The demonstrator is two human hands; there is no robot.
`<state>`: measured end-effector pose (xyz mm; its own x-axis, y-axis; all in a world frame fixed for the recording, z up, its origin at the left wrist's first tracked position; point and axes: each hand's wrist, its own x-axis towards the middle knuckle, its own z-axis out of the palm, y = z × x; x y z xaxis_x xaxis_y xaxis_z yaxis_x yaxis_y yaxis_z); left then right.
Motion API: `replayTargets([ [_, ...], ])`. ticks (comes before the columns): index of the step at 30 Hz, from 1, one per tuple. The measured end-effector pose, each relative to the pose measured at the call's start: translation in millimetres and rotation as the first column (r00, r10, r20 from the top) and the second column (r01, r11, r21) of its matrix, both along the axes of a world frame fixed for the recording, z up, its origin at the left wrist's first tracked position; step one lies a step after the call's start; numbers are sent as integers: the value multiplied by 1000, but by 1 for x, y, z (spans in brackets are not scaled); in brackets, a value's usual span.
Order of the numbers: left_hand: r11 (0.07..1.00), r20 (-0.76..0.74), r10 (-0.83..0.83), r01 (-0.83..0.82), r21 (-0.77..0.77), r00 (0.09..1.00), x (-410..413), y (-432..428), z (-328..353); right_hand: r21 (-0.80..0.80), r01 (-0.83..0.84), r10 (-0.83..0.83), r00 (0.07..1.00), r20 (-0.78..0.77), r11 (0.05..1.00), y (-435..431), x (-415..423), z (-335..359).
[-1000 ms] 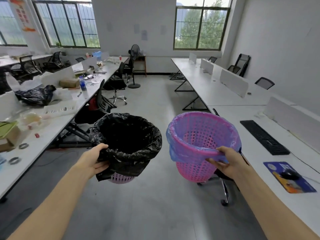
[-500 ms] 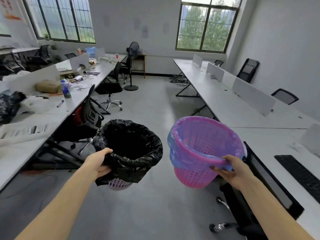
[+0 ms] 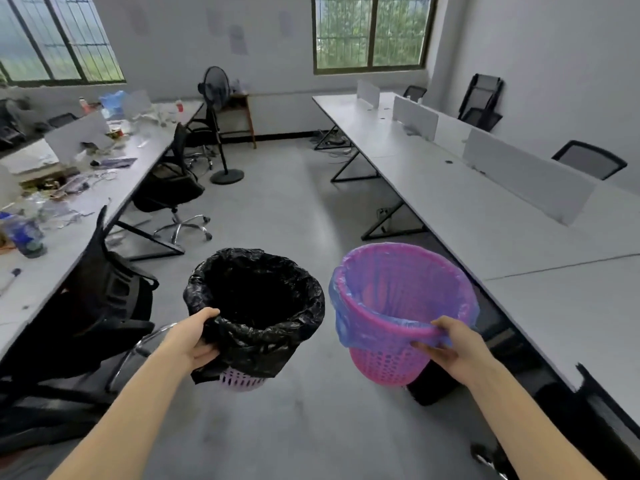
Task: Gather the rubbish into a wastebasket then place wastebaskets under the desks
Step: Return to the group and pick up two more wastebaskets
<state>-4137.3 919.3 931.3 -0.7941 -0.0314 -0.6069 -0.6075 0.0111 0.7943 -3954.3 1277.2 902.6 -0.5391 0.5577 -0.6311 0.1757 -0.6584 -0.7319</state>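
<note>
**Plastic wastebaskets held over the aisle, one per hand**

Your left hand (image 3: 194,341) grips the black-lined wastebasket (image 3: 263,341) by its near rim. Your right hand (image 3: 450,344) pinches the pink wastebasket (image 3: 388,362) at its blue-lined rim. Both hang mouth-up over the floor (image 3: 277,209), probably to take rubbish. Litter (image 3: 69,188) covers the left tabletop (image 3: 62,271), and an office chair (image 3: 104,306) blocks the space beneath it.
</note>
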Motion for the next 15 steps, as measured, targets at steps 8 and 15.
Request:
replayTargets([
  [8, 1000, 11, -6, 6, 4, 1000, -198, 98, -4, 11, 16, -16, 1000, 21, 1000, 90, -207, -8],
  [15, 1000, 70, -13, 12, 15, 997, -398, 167, -47, 23, 69, -70, 996, 62, 997, 162, -384, -46],
])
